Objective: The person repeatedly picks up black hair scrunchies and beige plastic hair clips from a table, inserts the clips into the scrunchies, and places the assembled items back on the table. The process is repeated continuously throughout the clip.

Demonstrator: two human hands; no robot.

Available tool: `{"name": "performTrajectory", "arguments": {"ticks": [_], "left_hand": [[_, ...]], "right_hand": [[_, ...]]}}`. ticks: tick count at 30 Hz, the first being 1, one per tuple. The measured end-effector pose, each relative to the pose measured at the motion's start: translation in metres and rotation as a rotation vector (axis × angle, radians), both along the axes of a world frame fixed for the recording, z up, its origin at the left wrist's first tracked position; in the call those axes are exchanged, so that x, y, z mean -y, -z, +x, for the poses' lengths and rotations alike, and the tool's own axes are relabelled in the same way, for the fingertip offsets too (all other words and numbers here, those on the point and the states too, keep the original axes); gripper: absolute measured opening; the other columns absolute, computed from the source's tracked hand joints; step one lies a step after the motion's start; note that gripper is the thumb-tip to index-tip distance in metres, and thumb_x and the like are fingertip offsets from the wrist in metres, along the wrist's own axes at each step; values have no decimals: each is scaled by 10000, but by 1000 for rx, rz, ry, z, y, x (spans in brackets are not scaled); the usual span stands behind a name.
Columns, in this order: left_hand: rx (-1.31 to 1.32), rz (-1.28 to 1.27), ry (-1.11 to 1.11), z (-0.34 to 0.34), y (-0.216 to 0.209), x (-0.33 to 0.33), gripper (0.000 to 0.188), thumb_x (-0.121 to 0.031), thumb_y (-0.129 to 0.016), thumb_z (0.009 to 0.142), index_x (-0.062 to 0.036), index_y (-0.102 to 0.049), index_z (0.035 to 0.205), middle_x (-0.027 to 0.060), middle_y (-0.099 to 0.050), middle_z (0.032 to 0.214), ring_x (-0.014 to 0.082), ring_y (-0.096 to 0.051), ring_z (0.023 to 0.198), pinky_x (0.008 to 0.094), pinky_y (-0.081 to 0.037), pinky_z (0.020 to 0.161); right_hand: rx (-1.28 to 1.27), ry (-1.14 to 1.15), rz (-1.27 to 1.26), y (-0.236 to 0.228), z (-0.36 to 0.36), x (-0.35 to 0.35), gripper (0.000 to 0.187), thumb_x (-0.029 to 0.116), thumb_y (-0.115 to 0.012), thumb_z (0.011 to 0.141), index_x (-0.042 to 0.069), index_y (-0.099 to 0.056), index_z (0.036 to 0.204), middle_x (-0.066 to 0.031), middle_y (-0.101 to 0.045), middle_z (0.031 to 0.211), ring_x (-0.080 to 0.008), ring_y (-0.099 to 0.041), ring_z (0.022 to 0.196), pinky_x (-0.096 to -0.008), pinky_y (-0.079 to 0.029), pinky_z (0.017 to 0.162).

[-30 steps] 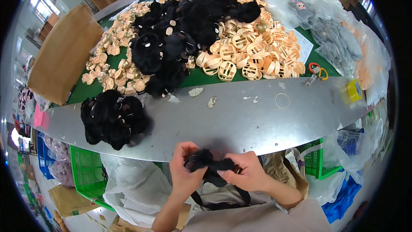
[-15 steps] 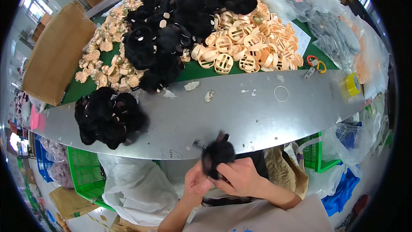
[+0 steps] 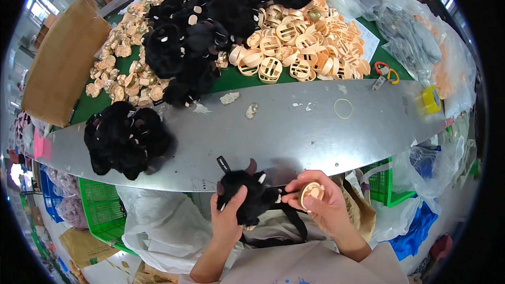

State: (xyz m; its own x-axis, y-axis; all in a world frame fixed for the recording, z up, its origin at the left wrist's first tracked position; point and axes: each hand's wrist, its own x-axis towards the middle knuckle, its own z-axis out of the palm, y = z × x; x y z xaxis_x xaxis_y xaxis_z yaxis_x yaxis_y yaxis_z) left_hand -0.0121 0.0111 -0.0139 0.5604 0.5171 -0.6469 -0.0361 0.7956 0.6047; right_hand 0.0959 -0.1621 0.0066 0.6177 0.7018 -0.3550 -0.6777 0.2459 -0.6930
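My left hand (image 3: 226, 223) is closed around a small black plush animal (image 3: 246, 195) with brown horns, a white ear and a black tag loop sticking up. Just beyond the near edge of the metal tabletop, over my lap, the toy is held tilted. To its right, my right hand (image 3: 335, 211) pinches a round peach-coloured plastic piece (image 3: 312, 193) between thumb and fingers. The fingertips of that hand come close to the toy's right end; whether they touch it I cannot tell.
A cluster of black plush toys (image 3: 126, 139) lies on the metal table (image 3: 284, 131) at left. Behind are more black plush toys (image 3: 205, 37), slotted peach plastic rings (image 3: 300, 47), smaller peach pieces (image 3: 123, 84), scissors (image 3: 386, 73) and yellow tape (image 3: 431, 100). Green crates (image 3: 105, 213) stand below.
My hands were together on the plush toy; now they are apart. The toy has swung left into my left hand, and the round plastic piece now shows in my right hand.
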Motion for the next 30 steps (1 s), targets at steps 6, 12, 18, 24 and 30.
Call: {"name": "performTrajectory", "arguments": {"ticks": [6, 12, 18, 24, 30], "left_hand": [[51, 88, 101, 5, -6, 8, 311, -78, -740, 851, -12, -601, 1121, 88, -657, 1046, 179, -648, 926, 306, -541, 789], [92, 71, 195, 2, -19, 11, 310, -71, -732, 855, 7, -619, 1133, 89, -664, 1049, 169, -643, 933, 291, -516, 842], [126, 128, 268, -1, -27, 16, 471, -142, -676, 891, 51, -489, 1277, 127, -614, 1190, 227, -621, 1055, 360, -507, 924], [-31, 188, 209, -9, -19, 22, 401, -155, -680, 917, -18, -507, 1251, 89, -608, 1140, 188, -597, 1041, 337, -505, 901], [32, 608, 155, -5, -25, 28, 147, -141, -645, 946, 5, -649, 924, -31, -599, 761, 54, -506, 711, 209, -413, 627]], "right_hand": [[284, -14, -91, -8, -8, -14, 292, 223, -538, 997, 0, -471, 1173, -142, -646, 831, -148, -613, 632, -241, -510, 594], [553, 19, -108, -13, -10, -32, 345, 213, -555, 995, 8, -490, 1265, -62, -654, 897, -64, -587, 724, -205, -490, 592], [544, -38, -86, -13, -11, -31, 271, 164, -594, 973, 5, -532, 1183, -68, -672, 893, -76, -589, 698, -209, -472, 606], [678, -100, -211, -11, -11, -29, 264, 208, -605, 969, 20, -533, 1141, -65, -665, 864, -69, -578, 669, -217, -460, 589], [745, -95, -172, -7, -13, -33, 259, 212, -582, 977, 19, -522, 1139, -72, -658, 869, -103, -594, 697, -238, -472, 614]]}}
